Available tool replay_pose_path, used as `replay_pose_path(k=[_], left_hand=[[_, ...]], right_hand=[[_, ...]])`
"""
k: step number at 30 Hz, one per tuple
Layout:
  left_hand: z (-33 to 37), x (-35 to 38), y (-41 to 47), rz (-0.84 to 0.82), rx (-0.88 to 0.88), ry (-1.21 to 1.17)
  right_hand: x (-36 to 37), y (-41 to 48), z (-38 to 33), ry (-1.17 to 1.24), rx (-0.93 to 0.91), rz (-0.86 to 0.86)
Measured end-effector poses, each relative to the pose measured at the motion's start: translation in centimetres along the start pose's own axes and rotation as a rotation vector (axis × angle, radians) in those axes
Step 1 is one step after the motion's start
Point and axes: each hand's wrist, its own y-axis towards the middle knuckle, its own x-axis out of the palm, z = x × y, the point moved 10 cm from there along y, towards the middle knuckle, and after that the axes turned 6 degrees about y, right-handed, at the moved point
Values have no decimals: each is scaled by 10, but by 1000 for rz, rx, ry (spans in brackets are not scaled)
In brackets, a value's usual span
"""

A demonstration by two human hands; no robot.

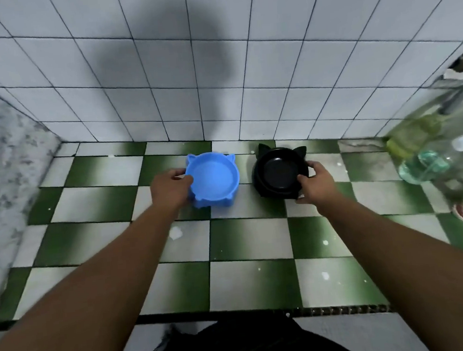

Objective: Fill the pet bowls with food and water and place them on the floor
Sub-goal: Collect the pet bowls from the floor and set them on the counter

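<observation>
White-tiled wall (270, 60) at far side, meeting green & white checker floor (247, 241). Far right: blurred clear bottles (431, 163), contents unclear. Near the wall, 2 cat-eared bowls side by side, just apart, both approx upright at floor level: blue bowl (214, 179) left, black bowl (279, 172) right. Can't tell if either has anything in it. Left hand (170, 190) grips blue bowl's left rim, fingers curled round it. Right hand (316, 183) grips black bowl's near-right rim, thumb over the edge.
</observation>
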Motion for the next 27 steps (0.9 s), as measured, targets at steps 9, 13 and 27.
replay_pose_path(k=[9,13,27], left_hand=[[11,42,54,-20,-10,84],[11,55,60,-23,13,132],[13,53,56,-21,-30,127]], right_hand=[[2,53,-9,-160,-46,41],[-5,59,-19,-339,-95,118],[-1,52,-20,-505,-91,139]])
